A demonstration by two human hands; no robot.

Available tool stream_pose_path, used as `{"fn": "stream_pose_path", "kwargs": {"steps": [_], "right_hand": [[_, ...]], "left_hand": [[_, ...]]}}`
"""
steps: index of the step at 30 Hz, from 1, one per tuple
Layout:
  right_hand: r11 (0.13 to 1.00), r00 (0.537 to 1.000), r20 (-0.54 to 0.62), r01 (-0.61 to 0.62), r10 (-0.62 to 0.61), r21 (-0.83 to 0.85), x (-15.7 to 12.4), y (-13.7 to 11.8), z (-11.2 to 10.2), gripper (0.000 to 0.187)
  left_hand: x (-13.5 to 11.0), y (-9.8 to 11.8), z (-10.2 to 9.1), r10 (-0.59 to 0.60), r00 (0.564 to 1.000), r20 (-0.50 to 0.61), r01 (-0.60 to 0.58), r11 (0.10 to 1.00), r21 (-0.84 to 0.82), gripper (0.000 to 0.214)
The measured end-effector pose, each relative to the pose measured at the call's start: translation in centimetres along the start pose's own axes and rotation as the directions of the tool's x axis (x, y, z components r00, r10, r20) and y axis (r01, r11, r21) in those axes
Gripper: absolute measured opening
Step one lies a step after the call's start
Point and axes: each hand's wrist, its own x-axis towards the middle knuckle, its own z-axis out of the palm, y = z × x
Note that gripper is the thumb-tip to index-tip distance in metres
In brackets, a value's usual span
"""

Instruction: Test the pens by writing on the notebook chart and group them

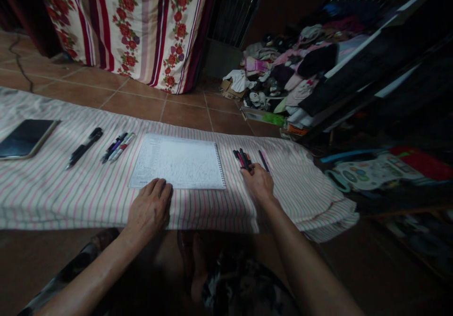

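Note:
A spiral notebook (184, 162) lies on the striped cloth, its page covered with faint marks and its coil on the right. My left hand (150, 207) rests flat at the notebook's lower edge, fingers stretched out over the cloth's front edge. To the right of the coil, my right hand (260, 179) has its fingers closed around the near ends of a few dark and red pens (243, 157). One more dark pen (264, 161) lies just beyond that hand. Its fingertips are partly hidden, so the exact number of pens gripped does not show.
Left of the notebook lie several colored pens (118, 147), black pens (84, 148) and a dark-screened tablet (26, 138). A floral curtain (148, 33) hangs behind the cloth-covered table (208, 212). A clothes heap (283, 70) and cluttered shelf (375, 170) stand right.

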Motion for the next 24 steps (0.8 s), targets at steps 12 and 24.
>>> {"fn": "stream_pose_path", "kwargs": {"steps": [12,24], "right_hand": [[0.989,0.993,0.073,-0.084,0.094,-0.125,1.8,3.8,-0.4,0.039],[0.999,0.997,0.067,-0.026,0.023,0.047,2.1,4.1,0.8,0.039]], "left_hand": [[0.1,0.1,0.0,-0.007,0.999,0.034,0.006,0.999,0.040,0.035],[0.0,-0.1,0.5,0.003,0.999,0.042,-0.005,0.998,0.059,0.036]]}}
